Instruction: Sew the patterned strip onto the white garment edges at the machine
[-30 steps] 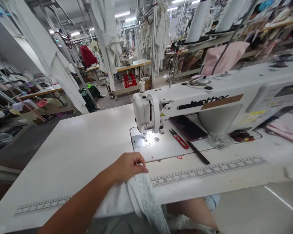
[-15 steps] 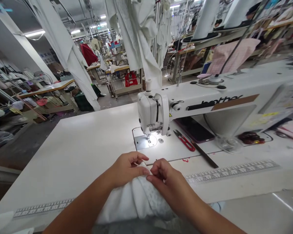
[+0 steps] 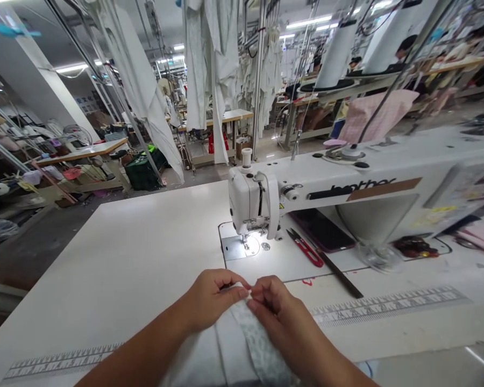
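While pinching fabric (image 3: 258, 338), both hands (image 3: 213, 298) close together

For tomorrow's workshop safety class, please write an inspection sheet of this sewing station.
surface: white sewing table with a printed ruler strip near its front edge
job's things: white fabric with a pale patterned band, in front of the Brother sewing machine
hands: left hand and right hand meet at the fabric, fingers pinching its top edge
clutter: red-handled thread snips, a phone, a dark flat strip
cables: nothing seen
surroundings: hanging white garments, a further sewing table
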Tool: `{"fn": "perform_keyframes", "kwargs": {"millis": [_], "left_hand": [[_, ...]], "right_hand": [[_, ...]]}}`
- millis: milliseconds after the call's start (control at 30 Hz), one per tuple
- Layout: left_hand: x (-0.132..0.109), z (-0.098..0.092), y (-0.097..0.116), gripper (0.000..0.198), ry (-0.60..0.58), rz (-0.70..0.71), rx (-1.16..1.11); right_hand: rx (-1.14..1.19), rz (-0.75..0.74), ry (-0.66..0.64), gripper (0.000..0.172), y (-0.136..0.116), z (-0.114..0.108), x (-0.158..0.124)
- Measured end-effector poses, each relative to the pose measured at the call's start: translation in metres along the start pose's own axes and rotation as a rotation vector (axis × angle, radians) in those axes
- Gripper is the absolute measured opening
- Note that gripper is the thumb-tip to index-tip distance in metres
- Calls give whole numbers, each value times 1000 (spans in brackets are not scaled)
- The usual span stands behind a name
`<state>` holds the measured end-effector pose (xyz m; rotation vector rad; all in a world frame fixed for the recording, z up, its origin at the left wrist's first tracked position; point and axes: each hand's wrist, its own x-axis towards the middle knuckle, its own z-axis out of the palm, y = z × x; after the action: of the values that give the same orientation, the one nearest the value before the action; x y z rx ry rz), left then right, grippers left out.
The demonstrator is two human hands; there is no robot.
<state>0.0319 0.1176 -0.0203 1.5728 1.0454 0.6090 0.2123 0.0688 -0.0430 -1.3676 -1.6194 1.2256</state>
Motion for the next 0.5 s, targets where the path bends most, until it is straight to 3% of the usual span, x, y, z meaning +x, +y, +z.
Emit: {"fn": "perform_keyframes", "kwargs": {"millis": [233, 500], "left_hand": [[0, 3, -9, 21, 188, -12, -61], [0, -1, -7, 14, 87, 68, -15]], "right_hand": [[-20, 3, 15, 8, -3, -1, 0], [-69, -5, 37, 12, -1, -2, 0]]}}
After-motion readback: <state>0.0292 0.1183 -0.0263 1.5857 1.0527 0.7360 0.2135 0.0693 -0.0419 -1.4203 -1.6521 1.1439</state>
